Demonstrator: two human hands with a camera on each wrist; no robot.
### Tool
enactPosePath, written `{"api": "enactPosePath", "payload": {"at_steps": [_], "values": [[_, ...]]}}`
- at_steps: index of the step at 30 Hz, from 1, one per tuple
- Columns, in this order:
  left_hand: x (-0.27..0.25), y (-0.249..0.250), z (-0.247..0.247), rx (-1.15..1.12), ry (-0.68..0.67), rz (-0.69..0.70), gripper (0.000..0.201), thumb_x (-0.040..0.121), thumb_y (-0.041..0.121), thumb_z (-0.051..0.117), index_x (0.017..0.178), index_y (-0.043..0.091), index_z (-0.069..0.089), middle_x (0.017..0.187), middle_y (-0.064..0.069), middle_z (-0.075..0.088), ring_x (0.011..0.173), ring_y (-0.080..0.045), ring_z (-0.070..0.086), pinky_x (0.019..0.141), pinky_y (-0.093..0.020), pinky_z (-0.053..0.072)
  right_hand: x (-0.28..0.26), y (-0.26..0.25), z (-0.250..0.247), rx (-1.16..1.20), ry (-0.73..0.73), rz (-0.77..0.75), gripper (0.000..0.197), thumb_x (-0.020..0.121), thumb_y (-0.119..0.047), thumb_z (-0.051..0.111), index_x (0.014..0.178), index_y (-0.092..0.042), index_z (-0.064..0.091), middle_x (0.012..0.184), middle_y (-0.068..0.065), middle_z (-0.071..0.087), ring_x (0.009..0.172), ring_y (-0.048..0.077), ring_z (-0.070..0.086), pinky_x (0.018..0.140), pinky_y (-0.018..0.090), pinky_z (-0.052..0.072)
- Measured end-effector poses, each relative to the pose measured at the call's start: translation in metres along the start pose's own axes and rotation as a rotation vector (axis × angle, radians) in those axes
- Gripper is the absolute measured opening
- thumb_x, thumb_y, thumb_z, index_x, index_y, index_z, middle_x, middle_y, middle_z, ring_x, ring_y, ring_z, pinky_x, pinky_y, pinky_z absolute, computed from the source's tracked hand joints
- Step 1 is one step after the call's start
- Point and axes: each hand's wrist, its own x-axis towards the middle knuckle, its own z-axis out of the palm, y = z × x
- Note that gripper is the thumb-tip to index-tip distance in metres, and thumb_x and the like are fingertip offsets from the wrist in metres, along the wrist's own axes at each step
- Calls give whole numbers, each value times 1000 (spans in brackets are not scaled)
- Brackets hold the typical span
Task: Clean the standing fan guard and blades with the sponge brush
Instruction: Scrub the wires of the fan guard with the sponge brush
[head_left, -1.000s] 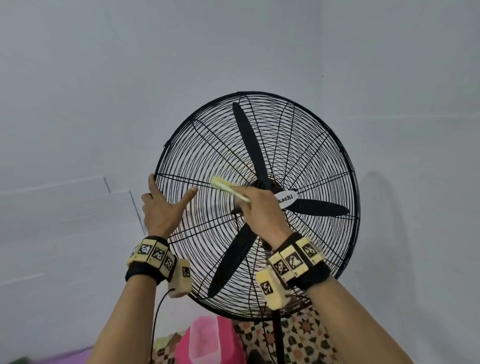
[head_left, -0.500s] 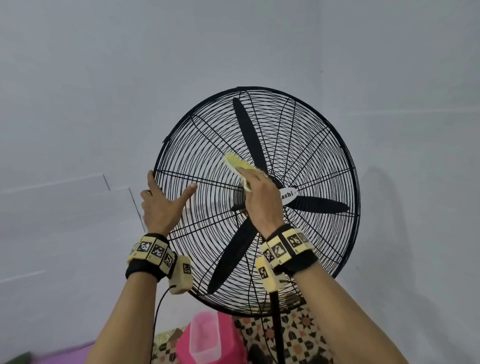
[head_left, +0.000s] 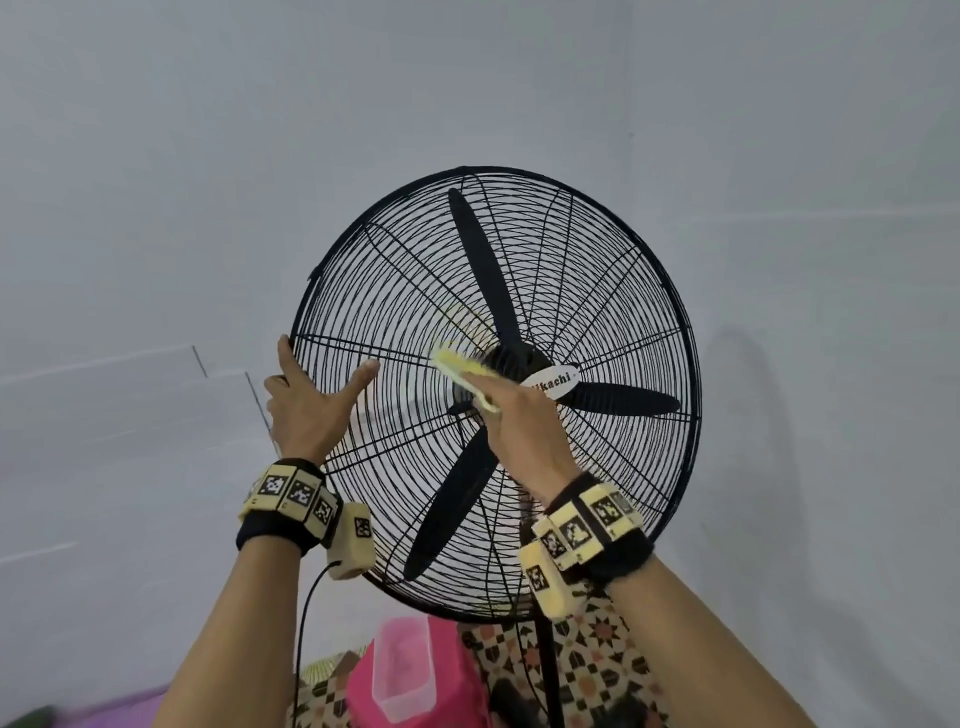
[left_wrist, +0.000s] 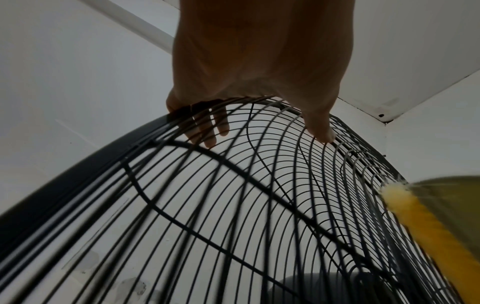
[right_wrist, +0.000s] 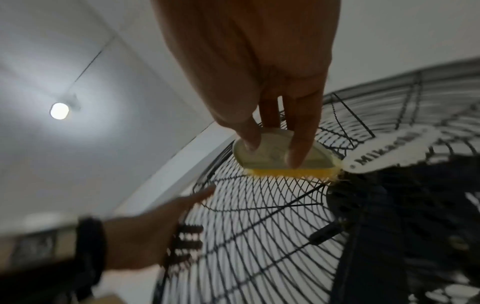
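1. Two hands are up on the standing fan's black wire guard (head_left: 613, 291), which faces us against a pale wall (head_left: 156, 156).
2. The left hand (head_left: 306, 410) lies spread on the guard's left edge: the thumb (head_left: 363, 376) stretches across the front wires, and in the left wrist view the fingers (left_wrist: 207, 131) hook over the rim (left_wrist: 78, 174) and show behind the mesh.
3. The right hand (head_left: 524, 431) pinches the sponge brush (head_left: 465, 371) by its pale plastic back; the right wrist view shows fingertips (right_wrist: 298, 148) pressed down on that back.
4. The brush's yellow underside (right_wrist: 288, 172) sits against the guard wires, just left of the white oval brand badge (head_left: 553, 387) at the hub.
5. Three dark blades (head_left: 483, 270) stand behind the guard: one points up, one to the right, one down to the left.
6. The brush looks blurred in the head view.
7. Both wrists wear black bands carrying yellowish marker blocks (head_left: 291, 493).
8. Below the guard stands the fan's dark pole (head_left: 548, 670), with a pink container (head_left: 405, 670) and a patterned floor (head_left: 608, 665) beside it.
9. A lit bulb (right_wrist: 59, 111) hangs overhead in the right wrist view.
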Motion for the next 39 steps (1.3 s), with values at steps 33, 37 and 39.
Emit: {"api": "enactPosePath", "payload": {"at_steps": [33, 37, 39], "values": [[2, -4, 1, -6, -5, -19, 135, 61, 103, 55, 163, 37, -6, 162, -25, 22, 142, -53, 35, 111, -69, 37, -26, 40, -7, -35, -33, -38, 50, 96, -5, 67, 142, -22, 57, 135, 7, 67, 96, 1, 67, 91, 14, 52], [2, -3, 1, -4, -10, -12, 137, 59, 105, 53, 162, 37, -6, 162, -25, 23, 142, -52, 36, 111, -69, 37, -9, 45, -23, 78, 124, -24, 46, 97, -5, 64, 140, -19, 58, 128, 13, 69, 78, 3, 66, 69, 14, 57], [0, -1, 2, -5, -3, -5, 136, 58, 106, 53, 161, 39, -6, 161, -24, 25, 142, -51, 36, 111, -69, 37, 1, 42, -23, 37, 169, 2, 51, 96, 1, 64, 143, -18, 57, 140, 10, 62, 115, 22, 66, 99, 36, 56]]}}
